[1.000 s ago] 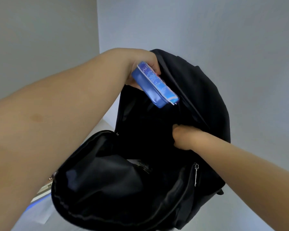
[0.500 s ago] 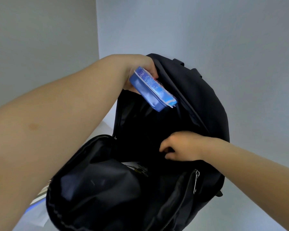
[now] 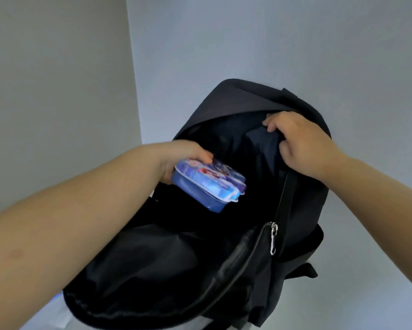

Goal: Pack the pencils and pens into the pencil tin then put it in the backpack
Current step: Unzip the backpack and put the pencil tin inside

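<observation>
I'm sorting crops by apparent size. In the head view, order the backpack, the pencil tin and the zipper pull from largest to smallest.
1. backpack, by far the largest.
2. pencil tin, held in the left hand over the opening.
3. zipper pull, smallest.
All sit at similar depth, so the order is safe.

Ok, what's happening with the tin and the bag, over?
Left hand grips the closed blue tin, tilted into the bag's mouth. Right hand pinches the black bag's top edge, holding it open. Nothing blocking the opening.

The pencil tin is motion-blurred, its lid picture unreadable and its near end hidden in the left hand.
</observation>
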Motion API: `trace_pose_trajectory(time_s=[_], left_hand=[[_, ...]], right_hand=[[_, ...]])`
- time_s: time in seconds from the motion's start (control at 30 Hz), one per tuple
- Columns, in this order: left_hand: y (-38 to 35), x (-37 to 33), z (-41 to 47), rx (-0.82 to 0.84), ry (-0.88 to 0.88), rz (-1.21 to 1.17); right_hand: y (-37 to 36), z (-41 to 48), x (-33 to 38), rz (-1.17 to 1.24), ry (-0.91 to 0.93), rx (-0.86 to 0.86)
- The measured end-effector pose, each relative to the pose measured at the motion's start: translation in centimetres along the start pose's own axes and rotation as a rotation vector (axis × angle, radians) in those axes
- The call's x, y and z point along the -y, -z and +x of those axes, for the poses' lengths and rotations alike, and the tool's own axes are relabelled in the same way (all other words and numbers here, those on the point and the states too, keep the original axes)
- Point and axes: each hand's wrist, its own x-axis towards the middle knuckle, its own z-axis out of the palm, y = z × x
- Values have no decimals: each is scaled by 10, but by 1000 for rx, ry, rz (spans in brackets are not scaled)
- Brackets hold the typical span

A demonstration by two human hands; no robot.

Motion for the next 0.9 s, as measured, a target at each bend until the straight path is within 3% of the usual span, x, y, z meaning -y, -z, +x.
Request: trace_pose_trajectory(time_s=[0.17,0.33,0.57,0.7,0.77,0.83,0.9], left_hand=[[-6,7,27,69,118,73],[-14,19,35,158,268,419],[-25,32,49,86,304,422],[-16,22,26,2,121,615],[-18,26,16,-56,-118,790],[-25,32,7,-22,-399,958],[-37,35,1,68,-495,1107]], right_hand=[[-1,0,4,33,14,39],[-2,0,1,32,-5,60],[-10,0,-2,9,37,41],[-11,-1,-5,3,57,32],[-11,-1,-4,-2,55,26],[-10,0,-3,-9,53,23],[-11,0,-2,-12,47,29]])
